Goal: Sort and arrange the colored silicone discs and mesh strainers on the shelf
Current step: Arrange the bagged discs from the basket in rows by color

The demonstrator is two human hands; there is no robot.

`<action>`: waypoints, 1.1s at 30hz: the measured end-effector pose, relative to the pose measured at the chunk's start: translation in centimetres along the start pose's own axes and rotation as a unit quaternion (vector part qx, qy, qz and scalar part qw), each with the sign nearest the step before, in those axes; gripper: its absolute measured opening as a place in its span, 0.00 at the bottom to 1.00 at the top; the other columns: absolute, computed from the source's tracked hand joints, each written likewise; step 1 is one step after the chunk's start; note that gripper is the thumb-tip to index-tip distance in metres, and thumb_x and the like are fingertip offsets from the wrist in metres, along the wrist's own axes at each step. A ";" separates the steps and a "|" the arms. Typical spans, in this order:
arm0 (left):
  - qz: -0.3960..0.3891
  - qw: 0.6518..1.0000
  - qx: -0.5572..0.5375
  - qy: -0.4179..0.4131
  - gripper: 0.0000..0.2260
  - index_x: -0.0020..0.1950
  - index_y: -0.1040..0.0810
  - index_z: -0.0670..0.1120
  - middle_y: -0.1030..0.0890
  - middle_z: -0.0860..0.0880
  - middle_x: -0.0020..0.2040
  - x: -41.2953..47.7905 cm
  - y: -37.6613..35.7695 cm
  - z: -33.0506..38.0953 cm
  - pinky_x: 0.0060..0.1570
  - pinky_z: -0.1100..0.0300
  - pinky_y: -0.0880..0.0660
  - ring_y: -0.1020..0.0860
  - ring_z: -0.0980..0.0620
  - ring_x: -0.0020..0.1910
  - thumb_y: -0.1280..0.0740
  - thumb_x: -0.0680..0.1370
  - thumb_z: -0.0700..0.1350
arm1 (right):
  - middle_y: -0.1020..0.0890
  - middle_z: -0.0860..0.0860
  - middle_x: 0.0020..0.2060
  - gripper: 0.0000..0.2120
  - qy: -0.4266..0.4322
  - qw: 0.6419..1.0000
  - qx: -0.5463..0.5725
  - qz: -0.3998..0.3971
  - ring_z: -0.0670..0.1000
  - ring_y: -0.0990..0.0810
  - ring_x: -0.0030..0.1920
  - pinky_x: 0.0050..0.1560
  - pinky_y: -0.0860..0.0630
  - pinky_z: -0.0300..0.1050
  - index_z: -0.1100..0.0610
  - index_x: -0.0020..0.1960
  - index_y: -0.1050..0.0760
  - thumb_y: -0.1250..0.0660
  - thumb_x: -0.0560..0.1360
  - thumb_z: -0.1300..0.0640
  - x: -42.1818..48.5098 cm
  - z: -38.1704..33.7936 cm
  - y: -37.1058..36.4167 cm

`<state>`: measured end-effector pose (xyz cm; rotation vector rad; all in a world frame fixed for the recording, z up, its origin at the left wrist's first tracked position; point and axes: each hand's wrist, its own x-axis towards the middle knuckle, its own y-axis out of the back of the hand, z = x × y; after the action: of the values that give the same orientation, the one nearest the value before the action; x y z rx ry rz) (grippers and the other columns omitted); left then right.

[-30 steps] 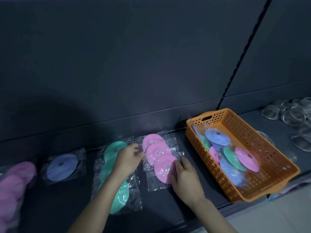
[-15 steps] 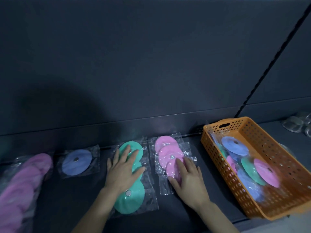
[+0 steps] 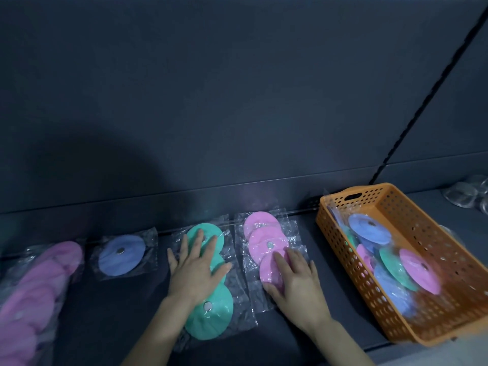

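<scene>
On the shelf [image 3: 105,326] I log a bagged pink pile [image 3: 39,286] far left, then one blue disc [image 3: 121,256]. The left hand [image 3: 196,270] lies spread flat on the green discs [image 3: 211,315]; the right hand [image 3: 295,283], fingers straight, presses the pink row [image 3: 264,233]. The orange basket [image 3: 396,202] holds mixed discs [image 3: 369,231].

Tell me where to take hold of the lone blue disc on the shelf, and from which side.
Probably best: pinch the near edge of its clear bag, coming from the front. The blue disc lies flat on the shelf, so its rim gives little purchase, while the plastic margin sticks out past it. The wall closes off the far side.
</scene>
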<state>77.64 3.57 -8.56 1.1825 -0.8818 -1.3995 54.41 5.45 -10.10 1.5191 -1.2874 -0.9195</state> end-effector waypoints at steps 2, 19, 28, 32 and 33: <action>0.036 0.998 0.017 -0.045 0.40 0.77 0.50 0.54 0.58 0.50 0.78 0.2 0.7 0.7 0.71 0.46 0.66 0.64 0.48 0.76 0.59 0.69 0.72 | 0.34 0.56 0.72 0.34 -0.012 1.000 0.002 0.000 0.57 0.39 0.73 0.71 0.46 0.59 0.51 0.71 0.34 0.40 0.70 0.36 -0.1 0.0 -0.1; -0.009 0.986 0.059 -0.155 0.28 0.78 0.54 0.44 0.42 0.45 0.77 2.0 0.0 6.5 0.74 0.51 0.58 0.44 0.48 0.76 0.48 0.82 0.52 | 0.33 0.57 0.71 0.33 -0.021 1.000 -0.018 -0.002 0.58 0.38 0.73 0.70 0.45 0.60 0.52 0.71 0.33 0.37 0.70 0.39 0.2 0.7 0.7; 0.043 0.984 0.014 -0.173 0.28 0.77 0.54 0.44 0.42 0.46 0.77 1.2 0.9 6.2 0.75 0.54 0.56 0.43 0.50 0.75 0.46 0.82 0.50 | 0.28 0.59 0.67 0.33 -0.022 0.999 -0.038 0.000 0.60 0.30 0.68 0.67 0.38 0.59 0.53 0.68 0.29 0.34 0.67 0.38 -0.3 0.4 0.0; 0.092 0.980 -0.030 -0.175 0.25 0.77 0.47 0.46 0.42 0.48 0.77 -0.2 1.4 3.4 0.73 0.62 0.60 0.49 0.52 0.77 0.51 0.81 0.52 | 0.27 0.59 0.66 0.33 0.005 1.000 -0.003 0.024 0.62 0.29 0.67 0.66 0.35 0.57 0.55 0.68 0.29 0.34 0.67 0.40 -0.3 -0.4 0.9; 0.101 0.980 -0.043 -0.168 0.27 0.77 0.44 0.46 0.41 0.48 0.77 -0.8 1.3 2.2 0.72 0.63 0.59 0.49 0.52 0.77 0.54 0.80 0.56 | 0.28 0.60 0.67 0.33 0.023 0.999 0.015 0.032 0.62 0.29 0.67 0.66 0.34 0.56 0.56 0.68 0.30 0.34 0.68 0.41 -0.4 -0.9 1.1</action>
<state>75.83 3.94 -6.62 0.7766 -1.1302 -1.4759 54.89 5.94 -8.73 1.5050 -1.3148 -0.8234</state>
